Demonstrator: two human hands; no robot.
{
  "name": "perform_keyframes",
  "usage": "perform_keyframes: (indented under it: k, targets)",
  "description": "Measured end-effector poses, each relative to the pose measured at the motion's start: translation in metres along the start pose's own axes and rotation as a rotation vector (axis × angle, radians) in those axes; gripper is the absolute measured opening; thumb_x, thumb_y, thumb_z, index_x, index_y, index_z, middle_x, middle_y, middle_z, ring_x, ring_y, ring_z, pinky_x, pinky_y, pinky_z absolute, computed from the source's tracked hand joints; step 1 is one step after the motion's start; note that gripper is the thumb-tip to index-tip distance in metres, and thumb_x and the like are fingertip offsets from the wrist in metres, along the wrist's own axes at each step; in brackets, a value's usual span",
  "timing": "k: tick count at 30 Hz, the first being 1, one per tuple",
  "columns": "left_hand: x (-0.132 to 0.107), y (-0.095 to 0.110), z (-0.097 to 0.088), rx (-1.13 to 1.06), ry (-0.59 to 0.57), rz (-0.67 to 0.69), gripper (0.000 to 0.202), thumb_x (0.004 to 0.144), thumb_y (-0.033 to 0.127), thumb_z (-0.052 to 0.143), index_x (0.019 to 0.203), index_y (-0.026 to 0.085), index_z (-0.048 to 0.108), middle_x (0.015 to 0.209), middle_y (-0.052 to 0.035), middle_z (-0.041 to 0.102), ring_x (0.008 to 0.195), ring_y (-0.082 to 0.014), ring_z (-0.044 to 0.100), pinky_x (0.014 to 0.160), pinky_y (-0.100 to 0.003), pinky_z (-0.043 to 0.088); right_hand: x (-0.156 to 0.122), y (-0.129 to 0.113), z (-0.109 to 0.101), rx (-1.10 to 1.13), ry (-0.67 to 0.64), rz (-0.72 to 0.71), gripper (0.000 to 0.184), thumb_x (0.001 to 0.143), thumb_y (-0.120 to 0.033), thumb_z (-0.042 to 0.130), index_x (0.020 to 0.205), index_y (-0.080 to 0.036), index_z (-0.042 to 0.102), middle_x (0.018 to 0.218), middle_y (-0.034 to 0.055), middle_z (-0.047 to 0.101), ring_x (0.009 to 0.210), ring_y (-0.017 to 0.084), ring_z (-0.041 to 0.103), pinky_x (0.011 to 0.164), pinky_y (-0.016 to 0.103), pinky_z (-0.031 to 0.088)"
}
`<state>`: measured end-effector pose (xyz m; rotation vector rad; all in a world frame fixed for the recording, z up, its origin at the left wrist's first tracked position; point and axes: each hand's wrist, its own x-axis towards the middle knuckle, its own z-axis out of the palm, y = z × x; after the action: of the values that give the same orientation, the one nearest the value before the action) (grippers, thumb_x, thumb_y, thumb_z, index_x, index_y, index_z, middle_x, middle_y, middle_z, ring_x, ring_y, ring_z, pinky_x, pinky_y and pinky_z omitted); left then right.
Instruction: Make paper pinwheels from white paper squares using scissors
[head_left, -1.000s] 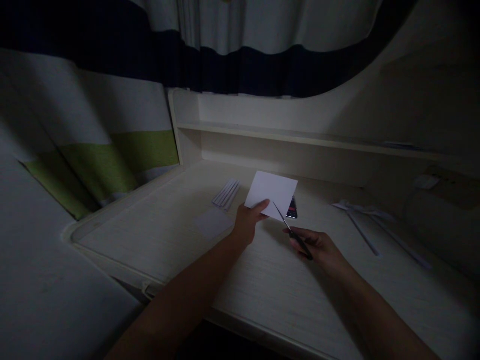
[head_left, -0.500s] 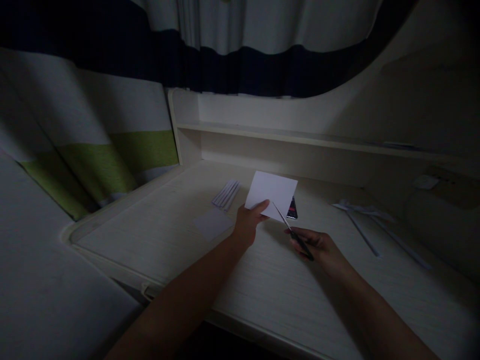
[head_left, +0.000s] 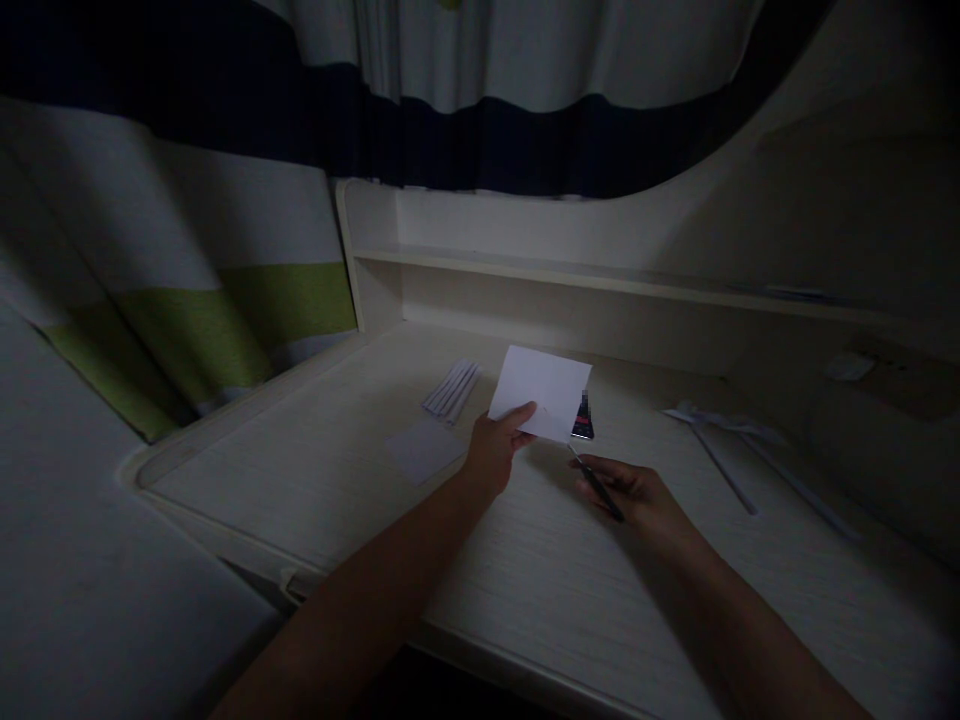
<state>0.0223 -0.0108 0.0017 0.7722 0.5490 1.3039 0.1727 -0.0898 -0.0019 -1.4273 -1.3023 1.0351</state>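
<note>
My left hand (head_left: 493, 447) pinches the lower left edge of a white square sheet of paper (head_left: 544, 385), thumb on top and fingers beneath. The sheet is held above the desk, and a small faint mark shows on it beside the thumb. My right hand (head_left: 634, 492) is closed round the black handle of a pair of scissors (head_left: 602, 494), seen nearly edge-on. A short stretch of metal blade shows at the paper's lower right edge; the rest of the blade is hidden behind the sheet.
Folded paper strips (head_left: 452, 390) and another square sheet (head_left: 425, 449) lie left on the desk (head_left: 525, 570). A phone-like dark object (head_left: 583, 420) is partly behind the held paper. Long narrow strips (head_left: 724, 468) lie at right. A shelf (head_left: 555, 270) and curtain (head_left: 525, 140) stand behind.
The scissors' long blade lay visible over the paper; now most of it is out of sight behind the sheet. The paper has tilted slightly; both hands stay nearly in place.
</note>
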Motion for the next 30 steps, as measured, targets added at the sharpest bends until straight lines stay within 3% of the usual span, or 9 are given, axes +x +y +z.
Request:
perform_keyframes:
  k: [7,13,15,18,21,25,30]
  targets:
    - [0.0,0.002,0.002,-0.059,0.054,-0.06,0.025,0.058,0.02,0.07,0.081,0.013,0.064,0.095,-0.0092,0.064,0.086,-0.0184,0.06,0.073,-0.03,0.049,0.0,-0.001,0.005,-0.117,0.017,-0.083,0.043,0.055,-0.043,0.067,0.087,-0.015,0.067,0.057,-0.0007,0.058,0.049,0.01,0.048,0.045,0.023,0.037]
    - [0.001,0.008,0.0,-0.071,0.051,-0.014,0.026,0.058,0.02,0.069,0.083,0.012,0.064,0.098,-0.0098,0.064,0.091,-0.0198,0.059,0.078,-0.031,0.048,0.006,0.01,0.003,-0.118,-0.058,-0.066,0.037,0.055,-0.042,0.07,0.081,-0.016,0.067,0.069,0.0034,0.065,0.063,0.018,0.058,0.055,0.026,0.044]
    - [0.002,0.008,-0.001,-0.02,0.041,0.002,0.029,0.058,0.021,0.07,0.085,0.011,0.064,0.098,-0.0111,0.064,0.089,-0.0214,0.06,0.077,-0.034,0.048,0.01,0.013,-0.001,-0.082,0.013,-0.033,0.038,0.056,-0.042,0.07,0.082,-0.015,0.066,0.066,0.0028,0.063,0.058,0.015,0.056,0.052,0.025,0.042]
    - [0.001,0.008,-0.002,0.081,-0.021,-0.026,0.035,0.057,0.023,0.07,0.09,0.011,0.064,0.098,-0.0132,0.064,0.085,-0.023,0.061,0.073,-0.037,0.049,0.012,0.012,-0.009,0.005,0.24,-0.029,0.044,0.057,-0.043,0.069,0.089,-0.014,0.063,0.059,0.0006,0.059,0.049,0.012,0.05,0.047,0.025,0.038]
    - [-0.002,0.008,-0.001,0.186,-0.139,-0.129,0.037,0.057,0.025,0.07,0.09,0.011,0.065,0.097,-0.0145,0.064,0.081,-0.0228,0.061,0.071,-0.038,0.049,0.011,0.006,-0.017,0.175,0.366,-0.144,0.042,0.064,-0.043,0.066,0.096,-0.017,0.06,0.068,0.0013,0.06,0.055,0.011,0.052,0.053,0.025,0.041]
    - [-0.004,0.008,-0.002,0.445,-0.251,-0.231,0.032,0.054,0.025,0.071,0.083,0.01,0.067,0.088,-0.0144,0.066,0.072,-0.0219,0.061,0.064,-0.034,0.047,0.009,0.0,-0.024,0.343,0.379,-0.219,0.037,0.064,-0.04,0.067,0.094,-0.019,0.06,0.076,0.0007,0.059,0.065,0.012,0.054,0.058,0.024,0.043]
    - [-0.004,0.008,-0.006,0.67,-0.373,-0.247,0.021,0.052,0.022,0.07,0.071,0.012,0.068,0.071,-0.0098,0.067,0.058,-0.0169,0.058,0.054,-0.027,0.043,0.008,-0.001,-0.023,0.36,0.262,-0.115,0.044,0.051,-0.029,0.077,0.09,-0.019,0.059,0.069,-0.0002,0.06,0.056,0.011,0.053,0.049,0.023,0.042]
